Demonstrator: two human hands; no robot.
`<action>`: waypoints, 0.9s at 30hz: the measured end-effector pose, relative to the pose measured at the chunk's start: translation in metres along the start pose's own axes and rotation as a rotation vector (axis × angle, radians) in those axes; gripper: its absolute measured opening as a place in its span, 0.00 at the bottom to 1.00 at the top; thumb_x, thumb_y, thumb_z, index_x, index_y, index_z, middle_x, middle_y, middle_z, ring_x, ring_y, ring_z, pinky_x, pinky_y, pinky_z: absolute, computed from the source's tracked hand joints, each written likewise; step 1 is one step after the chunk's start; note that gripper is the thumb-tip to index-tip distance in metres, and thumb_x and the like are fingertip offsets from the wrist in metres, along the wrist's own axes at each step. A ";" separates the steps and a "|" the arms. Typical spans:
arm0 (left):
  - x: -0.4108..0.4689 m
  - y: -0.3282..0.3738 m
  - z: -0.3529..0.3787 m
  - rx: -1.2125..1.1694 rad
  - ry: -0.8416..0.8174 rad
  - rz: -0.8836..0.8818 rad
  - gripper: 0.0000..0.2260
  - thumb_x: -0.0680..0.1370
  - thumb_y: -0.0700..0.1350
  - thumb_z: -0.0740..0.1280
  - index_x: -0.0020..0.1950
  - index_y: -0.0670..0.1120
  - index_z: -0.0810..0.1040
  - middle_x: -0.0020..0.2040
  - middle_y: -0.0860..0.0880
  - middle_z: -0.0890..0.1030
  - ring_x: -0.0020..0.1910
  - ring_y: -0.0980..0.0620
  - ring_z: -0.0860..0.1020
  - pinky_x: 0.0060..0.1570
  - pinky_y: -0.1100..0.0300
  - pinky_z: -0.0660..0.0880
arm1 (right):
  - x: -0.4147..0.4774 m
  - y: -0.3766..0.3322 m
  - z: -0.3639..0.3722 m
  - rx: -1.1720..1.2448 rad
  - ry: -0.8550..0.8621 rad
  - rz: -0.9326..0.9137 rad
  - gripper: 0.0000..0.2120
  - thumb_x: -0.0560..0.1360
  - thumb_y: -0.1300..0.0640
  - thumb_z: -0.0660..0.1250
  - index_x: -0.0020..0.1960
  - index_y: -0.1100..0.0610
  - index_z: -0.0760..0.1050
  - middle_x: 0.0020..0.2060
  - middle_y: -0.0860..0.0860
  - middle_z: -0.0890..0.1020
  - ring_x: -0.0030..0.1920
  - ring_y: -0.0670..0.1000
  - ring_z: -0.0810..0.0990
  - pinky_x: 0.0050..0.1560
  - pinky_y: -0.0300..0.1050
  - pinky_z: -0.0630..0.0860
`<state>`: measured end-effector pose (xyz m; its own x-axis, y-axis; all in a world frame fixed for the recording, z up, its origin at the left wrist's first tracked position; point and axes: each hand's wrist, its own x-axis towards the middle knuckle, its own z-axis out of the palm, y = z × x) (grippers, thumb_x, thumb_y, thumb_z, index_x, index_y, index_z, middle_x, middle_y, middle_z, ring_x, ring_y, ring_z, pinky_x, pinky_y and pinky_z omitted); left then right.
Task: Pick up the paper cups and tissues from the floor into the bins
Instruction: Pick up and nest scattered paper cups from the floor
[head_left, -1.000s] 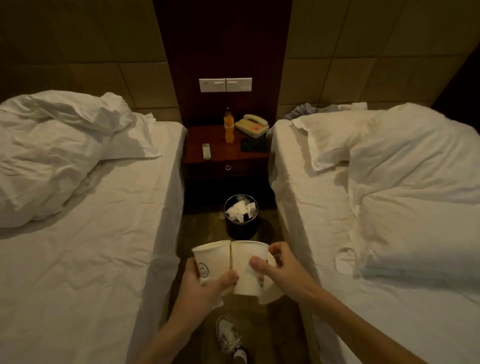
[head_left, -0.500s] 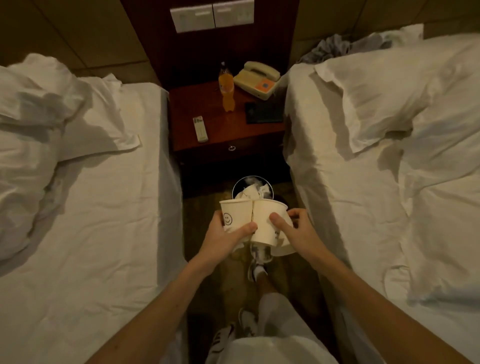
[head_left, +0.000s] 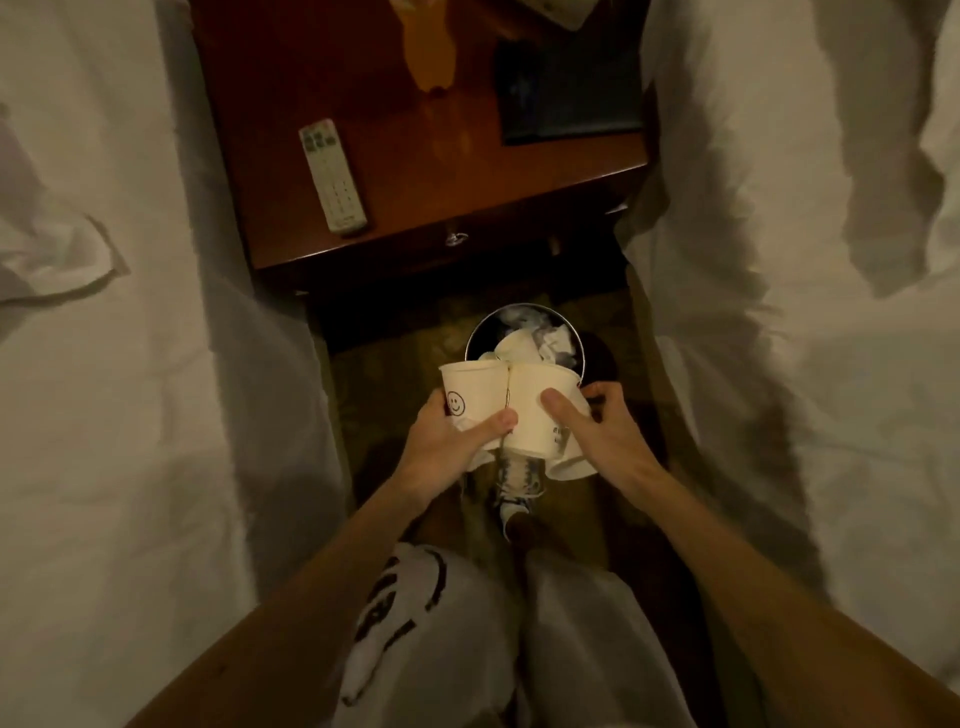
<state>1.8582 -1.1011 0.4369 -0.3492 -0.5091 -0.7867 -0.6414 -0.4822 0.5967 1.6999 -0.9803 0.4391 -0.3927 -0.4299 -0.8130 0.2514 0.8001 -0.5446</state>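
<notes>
Both hands have moved up to the bin since the picture before, and the cups now hang right at its near edge. The head has tipped down too, so the bin and the table look much nearer.

The left hand (head_left: 457, 434) is curled round the smiley cup (head_left: 466, 391), with its thumb pressed on the front. The right hand (head_left: 597, 431) is curled round the second cup (head_left: 535, 410), thumb on the front and fingers at the back. The two cups touch side by side, mouths up. Some more white stuff (head_left: 571, 465) pokes out under the right hand. It may be one more cup or a tissue; I cannot tell. Both arms reach forward and down.

Just past the cups sits the bin (head_left: 523, 307) on the floor (head_left: 395, 374). Inside it there is already a cup (head_left: 514, 345) and some tissues (head_left: 556, 343), so part of the job looks done. These cups are over the near rim but not let go yet. I think dropping them in is the step left. The floor I can see has no more rubbish on it, but much of it is hidden.

A shoe (head_left: 519, 478) stands under the hands. Behind the bin is the dark wood table (head_left: 415, 197) with a remote (head_left: 332, 174) and an orange bottle (head_left: 428, 52). A white bed (head_left: 130, 364) lies on each side.
</notes>
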 end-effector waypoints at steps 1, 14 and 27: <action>0.023 -0.004 0.001 0.000 -0.004 -0.013 0.33 0.57 0.64 0.78 0.59 0.57 0.73 0.54 0.57 0.82 0.50 0.61 0.81 0.41 0.67 0.76 | 0.021 0.003 0.003 0.003 0.012 0.019 0.42 0.58 0.25 0.65 0.64 0.48 0.63 0.50 0.41 0.75 0.49 0.45 0.79 0.46 0.43 0.76; 0.233 -0.069 0.034 0.255 -0.108 -0.056 0.15 0.67 0.54 0.80 0.46 0.57 0.76 0.42 0.61 0.83 0.43 0.63 0.81 0.39 0.68 0.76 | 0.207 0.081 0.030 -0.012 0.238 0.007 0.35 0.69 0.33 0.70 0.66 0.47 0.59 0.66 0.50 0.71 0.61 0.51 0.75 0.58 0.50 0.76; 0.266 -0.080 0.045 0.403 -0.006 -0.095 0.44 0.64 0.57 0.80 0.72 0.45 0.62 0.69 0.47 0.71 0.68 0.46 0.71 0.65 0.46 0.73 | 0.223 0.103 0.052 -0.032 0.276 -0.016 0.30 0.77 0.42 0.66 0.73 0.51 0.60 0.72 0.52 0.64 0.62 0.46 0.69 0.62 0.50 0.74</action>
<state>1.7864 -1.1659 0.1728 -0.2792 -0.4711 -0.8367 -0.8866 -0.2082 0.4131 1.6847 -1.0155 0.1913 -0.6236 -0.3158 -0.7151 0.2171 0.8088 -0.5465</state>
